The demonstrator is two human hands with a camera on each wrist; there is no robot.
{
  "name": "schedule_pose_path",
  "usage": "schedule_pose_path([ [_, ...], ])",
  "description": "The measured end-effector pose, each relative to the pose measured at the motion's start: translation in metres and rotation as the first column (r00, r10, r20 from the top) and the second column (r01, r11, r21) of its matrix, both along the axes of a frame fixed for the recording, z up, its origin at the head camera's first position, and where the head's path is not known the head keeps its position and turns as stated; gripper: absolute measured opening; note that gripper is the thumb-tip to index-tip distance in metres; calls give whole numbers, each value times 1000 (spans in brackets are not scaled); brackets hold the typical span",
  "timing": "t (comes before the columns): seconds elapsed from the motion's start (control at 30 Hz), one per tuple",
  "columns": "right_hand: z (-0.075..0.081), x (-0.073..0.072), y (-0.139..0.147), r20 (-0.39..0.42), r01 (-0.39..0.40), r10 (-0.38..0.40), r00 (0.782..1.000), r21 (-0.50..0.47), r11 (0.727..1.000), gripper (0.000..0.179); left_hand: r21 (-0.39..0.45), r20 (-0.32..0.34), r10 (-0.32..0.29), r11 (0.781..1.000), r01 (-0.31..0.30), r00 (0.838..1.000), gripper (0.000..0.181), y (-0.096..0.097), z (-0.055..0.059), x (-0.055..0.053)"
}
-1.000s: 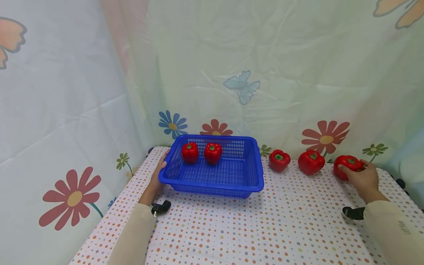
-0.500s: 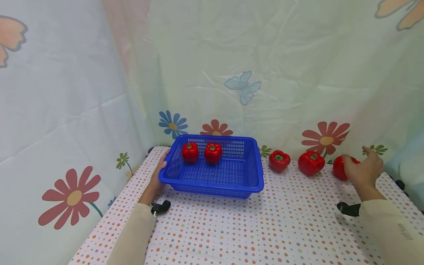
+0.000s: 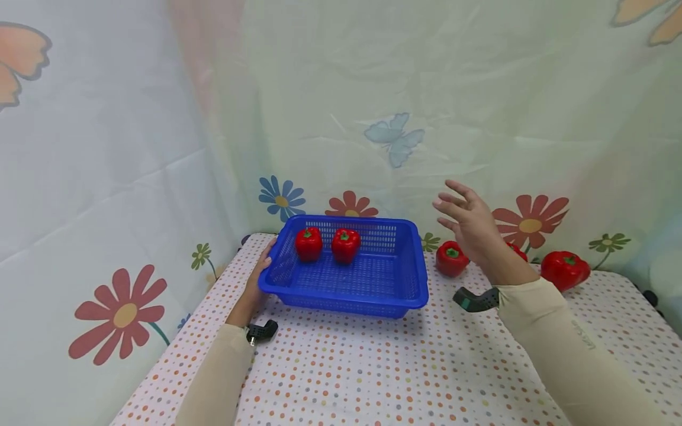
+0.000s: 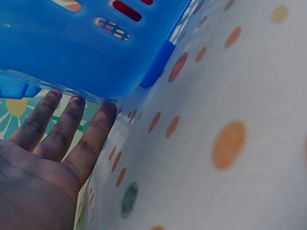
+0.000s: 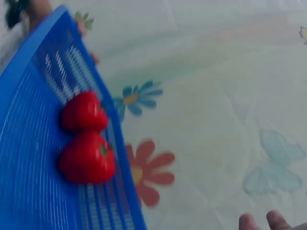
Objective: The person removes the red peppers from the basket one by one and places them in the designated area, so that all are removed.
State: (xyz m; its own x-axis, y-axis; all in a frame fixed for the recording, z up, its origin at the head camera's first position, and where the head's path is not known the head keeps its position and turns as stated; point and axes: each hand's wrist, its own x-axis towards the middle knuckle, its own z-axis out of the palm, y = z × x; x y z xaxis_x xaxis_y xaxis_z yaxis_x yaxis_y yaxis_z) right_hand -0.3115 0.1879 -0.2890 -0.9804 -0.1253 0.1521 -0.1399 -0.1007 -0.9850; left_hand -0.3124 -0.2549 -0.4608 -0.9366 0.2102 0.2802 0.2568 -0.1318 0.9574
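Note:
A blue plastic basket (image 3: 341, 300) stands on the table with two red bell peppers, a left one (image 3: 308, 245) and a right one (image 3: 346, 246), in its back left part. My left hand (image 3: 258, 277) is at the basket's left side; in the left wrist view its straight fingers (image 4: 91, 136) touch the basket wall. In the air right of the basket, my right hand (image 3: 472, 226) has loosely spread fingers and holds nothing. Below it sits a red bell pepper (image 3: 452, 260). Another pepper (image 3: 518, 251) is mostly hidden behind the right wrist, and a third (image 3: 565, 271) lies farther right.
A white cloth with coloured dots covers the table (image 3: 341, 373). Behind it and on the left hangs a flower-printed curtain (image 3: 319, 106). Each wrist wears a small black camera, one on the left (image 3: 261, 331) and one on the right (image 3: 476, 300).
My right hand has let go of the rightmost bell pepper, lifted, and swung left to above the nearest pepper beside the basket. The left hand stays at the basket's side.

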Motion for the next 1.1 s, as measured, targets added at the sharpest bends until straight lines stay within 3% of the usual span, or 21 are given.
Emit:
schedule_pose_path([
  [0.17, -6, -19, -41, 29, -98, 103, 994, -130, 987, 73, 4, -4, -2, 1000, 2, 1000, 58, 3, -4, -5],
  [0.37, -47, -53, -85, 125, -74, 97, 987, -176, 982, 70, -2, 3, 27, 1000, -27, 1000, 58, 1, -13, -6],
  [0.57, -86, -78, -118, 211, 33, -33, 977, 4, 999, 70, -11, 14, -21, 1000, 21, 1000, 58, 1, -10, 1],
  [0.67, -93, -83, -135, 217, 48, -63, 974, 72, 996, 69, -9, 4, -7, 1000, 7, 1000, 59, -1, -8, 1],
  [0.77, -96, -87, -147, 205, 10, -37, 978, 131, 991, 70, -6, -14, 12, 1000, -13, 1000, 59, -3, -8, -1],
  [0.97, -108, -95, -152, 151, -45, -13, 988, 373, 927, 71, -11, -18, 10, 1000, -10, 1000, 59, -3, -10, -8],
  [1.1, -114, -100, -151, 167, -100, 27, 986, 444, 891, 74, -4, -15, 5, 1000, -5, 1000, 60, -2, -8, -7],
])
